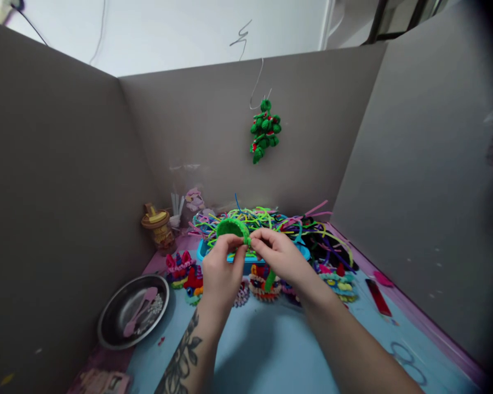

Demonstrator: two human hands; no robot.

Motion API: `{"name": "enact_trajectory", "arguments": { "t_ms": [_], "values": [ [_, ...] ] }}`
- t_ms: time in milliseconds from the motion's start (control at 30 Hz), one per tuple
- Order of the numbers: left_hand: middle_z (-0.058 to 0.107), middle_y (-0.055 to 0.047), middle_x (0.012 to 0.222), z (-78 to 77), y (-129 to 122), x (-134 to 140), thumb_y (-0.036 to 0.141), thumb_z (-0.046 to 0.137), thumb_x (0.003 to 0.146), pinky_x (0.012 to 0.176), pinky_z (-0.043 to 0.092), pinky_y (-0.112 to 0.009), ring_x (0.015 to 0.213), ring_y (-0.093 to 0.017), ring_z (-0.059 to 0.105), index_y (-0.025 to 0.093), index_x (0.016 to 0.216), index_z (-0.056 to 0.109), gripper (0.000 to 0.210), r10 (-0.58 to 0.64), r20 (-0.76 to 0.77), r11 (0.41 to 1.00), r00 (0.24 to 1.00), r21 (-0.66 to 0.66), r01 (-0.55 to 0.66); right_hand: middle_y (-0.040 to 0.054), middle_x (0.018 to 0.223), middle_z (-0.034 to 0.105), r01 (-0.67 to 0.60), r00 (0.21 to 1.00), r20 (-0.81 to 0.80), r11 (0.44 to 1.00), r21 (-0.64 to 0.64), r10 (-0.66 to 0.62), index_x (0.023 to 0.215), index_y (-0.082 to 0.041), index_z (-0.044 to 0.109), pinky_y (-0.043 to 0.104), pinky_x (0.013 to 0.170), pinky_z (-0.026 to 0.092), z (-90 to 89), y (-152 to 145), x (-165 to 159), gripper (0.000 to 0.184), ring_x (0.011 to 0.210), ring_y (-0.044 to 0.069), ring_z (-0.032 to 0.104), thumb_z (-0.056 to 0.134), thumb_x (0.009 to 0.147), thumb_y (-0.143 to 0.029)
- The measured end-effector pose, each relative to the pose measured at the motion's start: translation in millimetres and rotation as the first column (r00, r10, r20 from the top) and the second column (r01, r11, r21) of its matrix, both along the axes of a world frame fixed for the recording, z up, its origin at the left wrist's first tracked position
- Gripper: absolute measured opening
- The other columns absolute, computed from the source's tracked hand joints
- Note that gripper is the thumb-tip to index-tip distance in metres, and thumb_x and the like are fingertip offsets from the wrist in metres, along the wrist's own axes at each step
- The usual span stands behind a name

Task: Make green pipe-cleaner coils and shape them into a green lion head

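A bright green fuzzy pipe-cleaner band (235, 225), curved into a loop, is held up between my two hands above the table. My left hand (223, 264) pinches it near the right end of the curve. Close beside it, the fingertips of my right hand (276, 254) are pinched on the same spot. A loose green tail (270, 280) hangs below my right hand; where it joins is hidden. Behind the hands is a blue tray (202, 250) heaped with colourful pipe cleaners (263, 216).
Several colourful fuzzy ring-shaped pieces (264, 283) stand in a row before the tray. On the left are a metal bowl (107, 328) holding a pink spoon (142, 312) and a brown jar (161, 232). A green fuzzy ornament (265, 131) hangs on the grey back panel (189, 120).
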State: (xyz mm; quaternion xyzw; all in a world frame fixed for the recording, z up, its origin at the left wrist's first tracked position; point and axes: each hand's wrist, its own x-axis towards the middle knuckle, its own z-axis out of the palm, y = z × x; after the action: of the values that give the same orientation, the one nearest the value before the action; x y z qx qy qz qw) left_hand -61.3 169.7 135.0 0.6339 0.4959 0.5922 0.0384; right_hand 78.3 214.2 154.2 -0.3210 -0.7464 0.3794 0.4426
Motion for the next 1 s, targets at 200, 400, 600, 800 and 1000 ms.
{"name": "enact_trajectory", "arguments": {
  "t_ms": [200,400,600,800,1000],
  "values": [
    [0.068,-0.003,0.084,1.5,4,2,0.016,0.062,0.078,0.075,0.055,-0.028,0.080,-0.016,0.068,0.019,0.093,0.056,0.016,-0.110,0.229,0.986,0.967,-0.097,0.136,-0.0014,0.074,0.057,0.061,0.998,0.003,0.991,0.121,-0.061,0.081,-0.019,0.055,0.024,0.064,0.041,-3.0,-2,-3,0.007,0.070,0.013,0.053,0.050,0.085,-0.020],
    [0.066,-0.003,0.088,-0.7,5,3,0.014,0.060,0.078,0.076,0.054,-0.028,0.084,-0.015,0.067,0.019,0.094,0.055,0.018,-0.097,0.306,0.987,0.947,-0.093,0.131,-0.0013,0.077,0.057,0.096,0.992,0.049,0.945,0.313,-0.118,0.084,-0.021,0.054,0.024,0.067,0.042,-3.2,-7,-3,0.005,0.072,0.014,0.055,0.055,0.084,-0.016],
    [0.066,-0.003,0.087,1.5,3,5,0.014,0.059,0.079,0.076,0.054,-0.029,0.082,-0.015,0.066,0.019,0.093,0.055,0.016,-0.073,0.277,0.991,0.958,-0.086,0.101,0.0035,0.087,0.060,0.173,0.978,0.011,0.847,0.503,-0.206,0.089,-0.020,0.056,0.027,0.078,0.044,-8.6,-6,-6,0.009,0.085,0.017,0.057,0.054,0.085,-0.012],
    [0.065,-0.004,0.088,2.7,0,9,0.015,0.058,0.081,0.077,0.053,-0.030,0.082,-0.016,0.065,0.019,0.092,0.056,0.012,-0.046,0.254,0.995,0.966,-0.070,0.066,0.0039,0.085,0.061,0.210,0.970,-0.007,0.824,0.526,-0.243,0.087,-0.021,0.057,0.028,0.076,0.044,-12.3,-6,-11,0.009,0.082,0.018,0.057,0.051,0.087,-0.014],
    [0.066,-0.003,0.088,3.0,1,14,0.014,0.060,0.080,0.078,0.052,-0.028,0.083,-0.015,0.066,0.019,0.093,0.054,0.016,-0.108,0.394,0.986,0.913,-0.074,0.148,-0.0012,0.070,0.055,0.219,0.976,-0.043,0.940,0.263,-0.215,0.077,-0.020,0.053,0.024,0.061,0.041,-5.8,-10,-10,0.009,0.065,0.014,0.052,0.050,0.085,-0.018]
  ]
}}
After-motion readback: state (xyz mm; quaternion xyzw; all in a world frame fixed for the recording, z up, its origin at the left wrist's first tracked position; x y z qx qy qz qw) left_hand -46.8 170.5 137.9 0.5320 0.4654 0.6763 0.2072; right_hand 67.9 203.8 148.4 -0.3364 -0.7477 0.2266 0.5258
